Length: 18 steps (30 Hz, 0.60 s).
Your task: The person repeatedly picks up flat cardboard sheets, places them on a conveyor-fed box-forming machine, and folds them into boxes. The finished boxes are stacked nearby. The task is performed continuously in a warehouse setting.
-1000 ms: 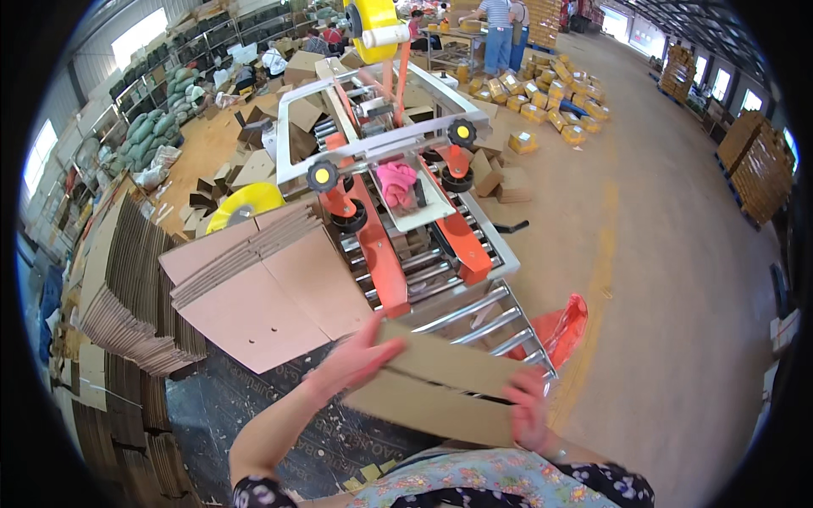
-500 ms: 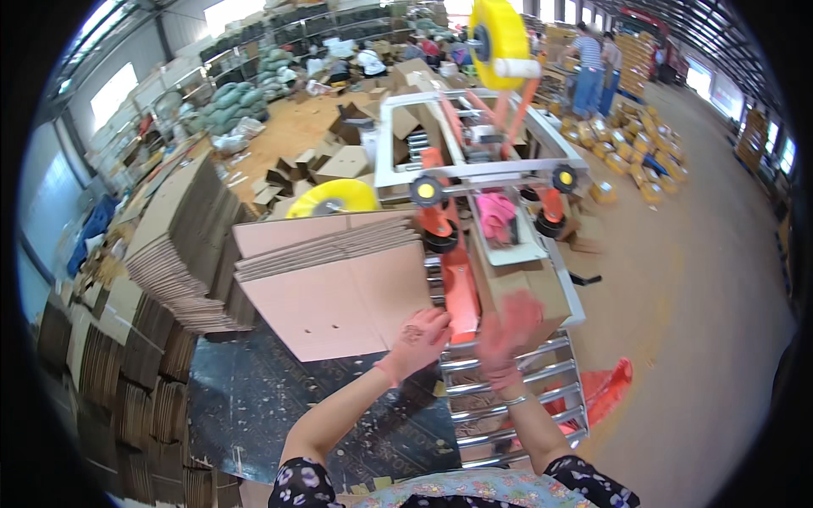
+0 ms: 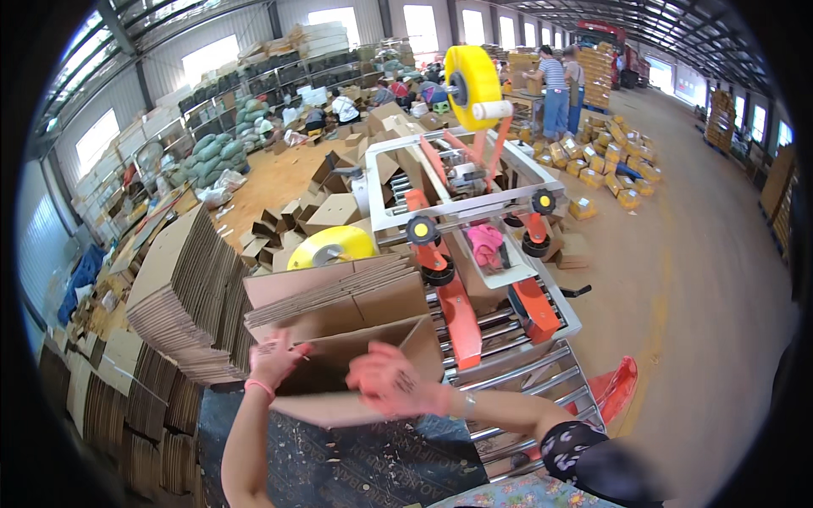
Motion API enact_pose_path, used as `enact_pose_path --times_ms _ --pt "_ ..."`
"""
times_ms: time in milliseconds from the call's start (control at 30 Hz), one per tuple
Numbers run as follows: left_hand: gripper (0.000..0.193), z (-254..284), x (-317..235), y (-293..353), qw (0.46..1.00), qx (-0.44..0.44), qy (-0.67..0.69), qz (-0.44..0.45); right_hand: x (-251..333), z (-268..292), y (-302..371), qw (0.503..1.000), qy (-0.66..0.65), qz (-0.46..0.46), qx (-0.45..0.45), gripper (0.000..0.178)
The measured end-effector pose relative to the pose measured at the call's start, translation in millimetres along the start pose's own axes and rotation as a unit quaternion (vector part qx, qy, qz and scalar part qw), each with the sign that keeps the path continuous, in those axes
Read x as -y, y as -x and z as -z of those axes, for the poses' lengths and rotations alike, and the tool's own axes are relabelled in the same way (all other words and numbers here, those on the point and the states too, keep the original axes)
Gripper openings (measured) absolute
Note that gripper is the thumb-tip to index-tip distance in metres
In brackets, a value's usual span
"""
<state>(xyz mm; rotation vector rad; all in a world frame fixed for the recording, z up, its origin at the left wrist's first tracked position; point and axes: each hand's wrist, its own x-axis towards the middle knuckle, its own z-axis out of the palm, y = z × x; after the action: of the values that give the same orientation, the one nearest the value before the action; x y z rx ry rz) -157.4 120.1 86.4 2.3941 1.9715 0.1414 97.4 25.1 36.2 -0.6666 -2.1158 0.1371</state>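
A cardboard box point(image 3: 339, 411) stands partly unfolded on the dark board, its opening facing up and its inside in shadow. My left hand point(image 3: 273, 362), in a pink glove, grips the box at its left edge. At the right part of the opening, over the near panel, is my right hand point(image 3: 396, 381), also gloved. Its fingers look spread, though motion smears them, and nothing shows in them. Right behind the box leans a bundle of flat cartons point(image 3: 339, 296). To the right stands a carton-taping machine point(image 3: 466, 182) with orange guide arms and a large yellow tape roll point(image 3: 472, 87).
Metal rollers point(image 3: 529, 381) run along the right of the dark board point(image 3: 339, 461). Tall stacks of folded cardboard point(image 3: 190, 296) rise on the left. Another yellow tape roll point(image 3: 332, 247) lies behind the cartons. Yellow-taped parcels point(image 3: 605, 157) and people point(image 3: 555, 89) are farther off.
Both hands have moved left from the rollers to the front carton, which has gone from flat to opened. The box under the machine has moved forward, uncovering rollers and an orange side part.
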Motion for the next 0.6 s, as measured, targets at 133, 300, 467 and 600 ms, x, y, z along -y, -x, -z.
enact_pose_path --times_ms 133,300,467,600 --pt "0.041 25 -12 64 0.993 -0.036 0.112 0.021 68 126 54 0.957 -0.24 0.018 0.159 0.013" --pt "0.038 -55 -115 200 0.946 -0.082 -0.001 -0.314 94 124 79 0.761 -0.493 -0.023 0.421 0.022" --pt "0.03 2 -110 209 0.918 0.019 0.083 -0.387 107 60 117 0.858 -0.263 -0.19 0.398 0.039" --pt "0.049 37 -94 230 0.892 0.086 0.123 -0.425 121 64 105 0.995 -0.032 0.014 0.088 0.032"
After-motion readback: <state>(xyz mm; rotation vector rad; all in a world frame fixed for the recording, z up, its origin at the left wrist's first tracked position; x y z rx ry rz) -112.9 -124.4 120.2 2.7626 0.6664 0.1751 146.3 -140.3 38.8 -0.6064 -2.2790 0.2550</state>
